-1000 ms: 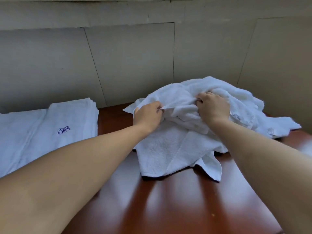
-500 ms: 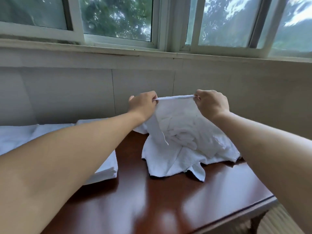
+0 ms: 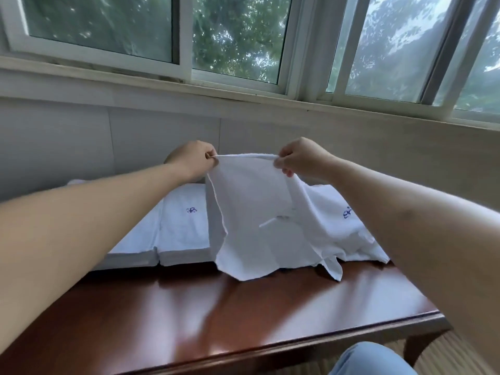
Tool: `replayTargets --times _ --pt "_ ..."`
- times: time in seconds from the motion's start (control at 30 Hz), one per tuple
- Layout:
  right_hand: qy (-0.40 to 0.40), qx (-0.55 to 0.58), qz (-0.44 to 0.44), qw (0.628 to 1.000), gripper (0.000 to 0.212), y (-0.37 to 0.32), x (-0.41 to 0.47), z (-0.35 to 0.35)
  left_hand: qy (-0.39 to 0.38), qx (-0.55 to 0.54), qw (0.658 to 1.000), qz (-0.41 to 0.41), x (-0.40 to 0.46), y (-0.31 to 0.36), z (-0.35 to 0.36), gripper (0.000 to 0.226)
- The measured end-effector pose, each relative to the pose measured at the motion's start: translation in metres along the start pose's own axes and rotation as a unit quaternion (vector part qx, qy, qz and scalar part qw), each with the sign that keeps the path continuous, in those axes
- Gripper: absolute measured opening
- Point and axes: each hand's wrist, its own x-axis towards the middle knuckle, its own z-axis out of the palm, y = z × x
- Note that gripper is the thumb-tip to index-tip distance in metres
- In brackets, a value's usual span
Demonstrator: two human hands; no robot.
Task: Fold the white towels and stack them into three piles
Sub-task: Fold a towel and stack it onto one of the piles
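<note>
Your left hand (image 3: 193, 158) and right hand (image 3: 300, 157) each pinch the top edge of a white towel (image 3: 251, 212) with curled fingers, holding it above the counter (image 3: 216, 315). Its lower edge drapes over the loose towels (image 3: 338, 226) (one shows a blue mark), just beside the folded stacks (image 3: 173, 234).

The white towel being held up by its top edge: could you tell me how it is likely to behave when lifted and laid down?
The white towel is probably floppy: it sags between the left hand and right hand and drapes in folds. It seems light, since fingertip pinches hold it. Its lower edge will likely crumple on the table.
</note>
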Motion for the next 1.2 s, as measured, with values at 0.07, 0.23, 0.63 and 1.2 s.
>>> replayTargets --times 0.07,0.23,0.63,1.2 --pt "-0.067 0.034 -0.008 0.997 0.017 -0.014 -0.006 0.041 -0.026 -0.028 0.999 -0.032 -0.029 -0.043 0.007 0.012" --pt "-0.333 0.128 -0.046 0.933 0.009 -0.031 -0.035 0.171 -0.130 0.003 0.986 -0.105 -0.116 -0.156 0.043 0.003" --pt "-0.120 0.118 0.071 0.983 0.034 0.103 0.004 0.263 -0.073 0.146 0.984 0.077 -0.135 -0.195 0.111 0.050" --pt "-0.155 -0.108 0.094 0.977 0.066 0.139 0.019 0.285 -0.339 0.069 0.922 0.175 -0.153 -0.175 0.141 0.053"
